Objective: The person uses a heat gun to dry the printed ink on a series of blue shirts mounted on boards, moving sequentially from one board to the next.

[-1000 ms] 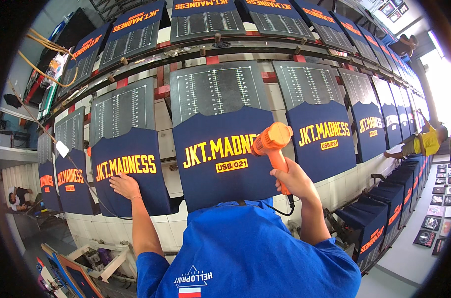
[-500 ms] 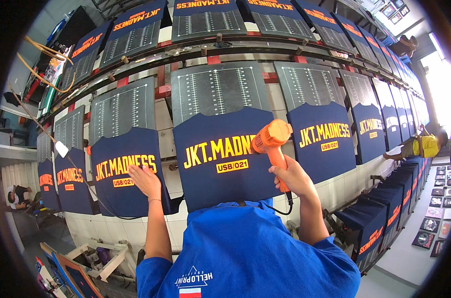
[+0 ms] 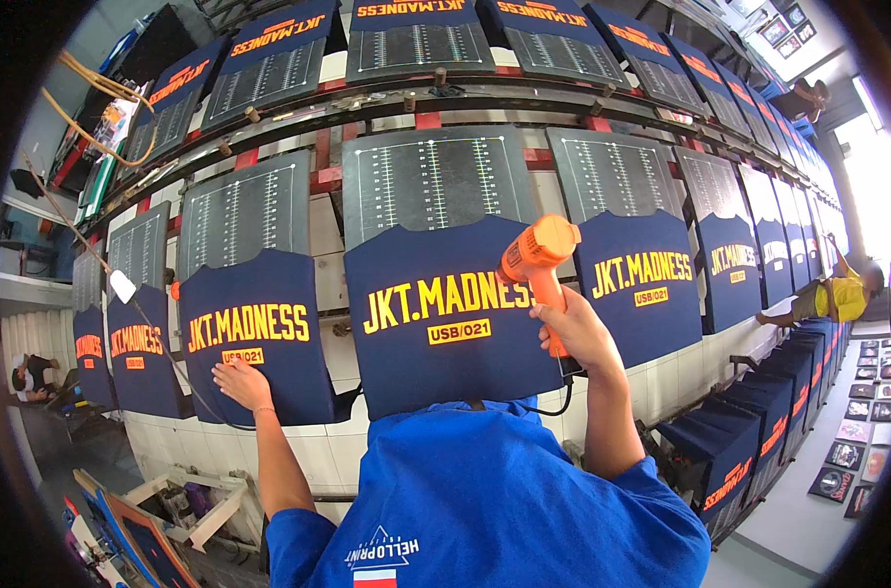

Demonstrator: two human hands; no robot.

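Observation:
My right hand is wrapped round the handle of an orange heat gun, its cord trailing below. The heat gun is above the right part of a navy shirt with yellow lettering, covering a little of the print. That shirt lies on a dark board marked with white scales. To the left, my left hand rests flat, fingers stretched out, over the lower part of another navy shirt, just below its small yellow label print. Whether the palm presses on the cloth cannot be made out.
More boards with navy shirts run along both sides, and a second row stands across a dark rail. A thin rod with a white piece crosses at left. A person in yellow is at far right, another person far left.
My left hand has moved left and down on the left shirt, off the lettering. The heat gun in my right hand has shifted slightly up and to the right.

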